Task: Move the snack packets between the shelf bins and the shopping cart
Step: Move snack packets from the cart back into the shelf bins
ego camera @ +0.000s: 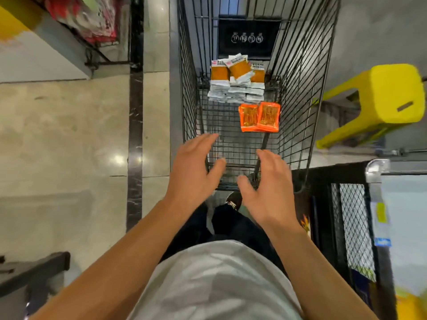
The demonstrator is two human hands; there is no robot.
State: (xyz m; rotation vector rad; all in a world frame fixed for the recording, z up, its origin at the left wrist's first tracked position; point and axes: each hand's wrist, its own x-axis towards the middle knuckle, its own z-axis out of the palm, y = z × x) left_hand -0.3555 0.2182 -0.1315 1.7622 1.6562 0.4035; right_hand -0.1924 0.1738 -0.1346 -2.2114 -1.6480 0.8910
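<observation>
Orange snack packets: two glossy, overlapping, flat on the shopping cart floor by its right wall, well beyond your fingertips. White-and-amber packets: stacked pile toward the cart's far end, white edges showing, top ones askew. Your left hand and right hand: both over the cart's near edge, fingers spread and relaxed, holding nothing. Yellow plastic stool: outside the cart's right wall.

black wire cart, orange packets, yellow stool
</observation>
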